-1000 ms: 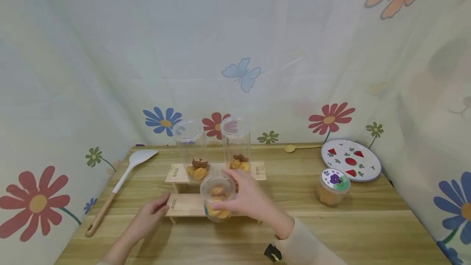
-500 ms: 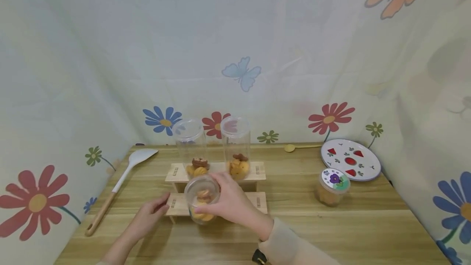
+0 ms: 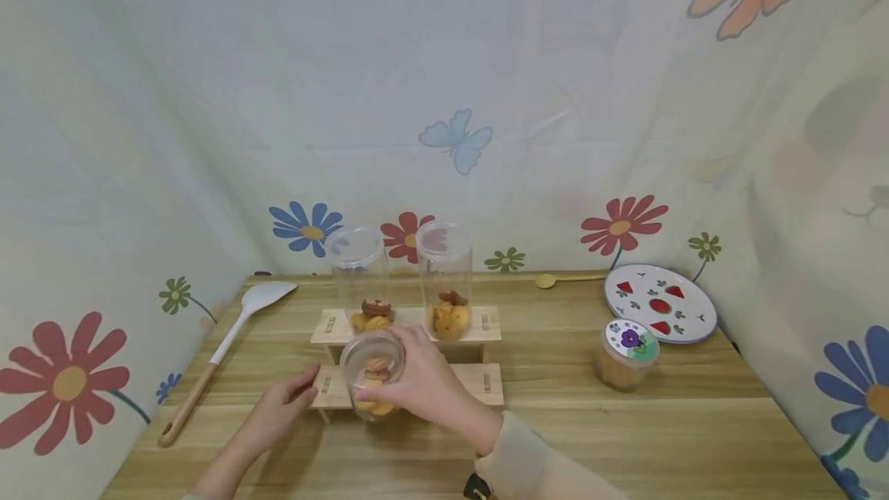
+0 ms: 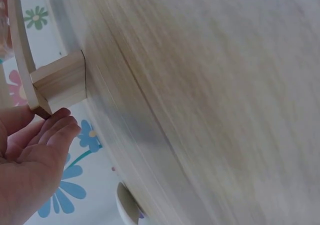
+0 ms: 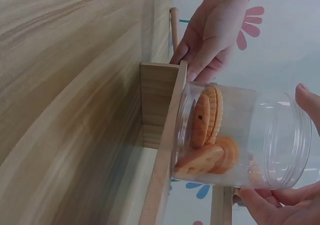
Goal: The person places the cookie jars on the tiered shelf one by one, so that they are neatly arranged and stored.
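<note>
My right hand (image 3: 427, 378) grips a short clear jar of cookies (image 3: 373, 376) near its top, thumb on one side and fingers on the other. In the right wrist view, the jar's base (image 5: 182, 135) meets the board of the lower wooden step (image 3: 479, 384), at its left part. The left hand (image 3: 281, 403) pinches that step's left end; the left wrist view has the thumb and fingers (image 4: 60, 130) about the board's edge (image 4: 37, 102). Behind, two tall lidded clear jars, left (image 3: 361, 284) and right (image 3: 444, 284), stand with cookies on the higher wooden step (image 3: 406, 322).
A white spatula (image 3: 232, 338) with a wooden handle lies at the left of the table (image 3: 556, 438). Toward the right are a small tub (image 3: 628, 353) with a flowered lid, a patterned plate (image 3: 684, 322) and a yellow spoon (image 3: 547, 281). Flowered cloth (image 3: 375, 83) surrounds the table.
My right hand has moved the short jar leftward along the lower step, uncovering the step's right part. The left hand keeps its place at the step's left end.
</note>
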The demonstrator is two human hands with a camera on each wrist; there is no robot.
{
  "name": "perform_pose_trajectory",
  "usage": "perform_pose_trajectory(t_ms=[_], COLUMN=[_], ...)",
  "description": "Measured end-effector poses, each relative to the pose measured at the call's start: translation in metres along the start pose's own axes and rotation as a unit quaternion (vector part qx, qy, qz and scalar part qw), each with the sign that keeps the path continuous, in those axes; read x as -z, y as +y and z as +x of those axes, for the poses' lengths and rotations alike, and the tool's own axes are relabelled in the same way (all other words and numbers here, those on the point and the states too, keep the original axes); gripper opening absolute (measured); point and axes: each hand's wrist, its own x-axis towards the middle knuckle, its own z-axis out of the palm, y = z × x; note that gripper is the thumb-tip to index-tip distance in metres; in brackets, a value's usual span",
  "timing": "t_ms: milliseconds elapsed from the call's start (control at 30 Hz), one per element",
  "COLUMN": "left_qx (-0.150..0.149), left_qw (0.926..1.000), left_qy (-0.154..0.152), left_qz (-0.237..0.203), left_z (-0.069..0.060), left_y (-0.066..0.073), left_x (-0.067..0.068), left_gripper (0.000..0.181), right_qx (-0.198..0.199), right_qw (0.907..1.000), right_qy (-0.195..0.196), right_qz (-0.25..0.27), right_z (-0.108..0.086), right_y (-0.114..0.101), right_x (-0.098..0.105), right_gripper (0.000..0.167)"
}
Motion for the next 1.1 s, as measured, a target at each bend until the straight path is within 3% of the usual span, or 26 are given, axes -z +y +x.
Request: perform_pose_trajectory(t_ms=[433, 700, 1100], left_qx=[-0.002, 0.004, 0.002], left_qw=[0.9999, 0.9999, 0.9997], left_qy=[-0.008, -0.013, -0.019], left_qz=[-0.009, -0.01, -0.012], left_z=[-0.001, 0.0, 0.0], left_y=[0.0, 0.001, 0.003], left_x=[0.0, 0.001, 0.003], left_gripper=[0.043, 0.044, 0.044], right_qx=[-0.006, -0.023, -0.019], right_qw=[0.9981, 0.9978, 0.997], right_qy=[0.043, 0.043, 0.051], right_qz=[0.043, 0.045, 0.055], right_z=[0.0, 0.001, 0.003], right_y=[0.003, -0.001, -0.001], right_x=[-0.015, -0.017, -0.022], right_gripper=[0.099, 0.099, 0.103])
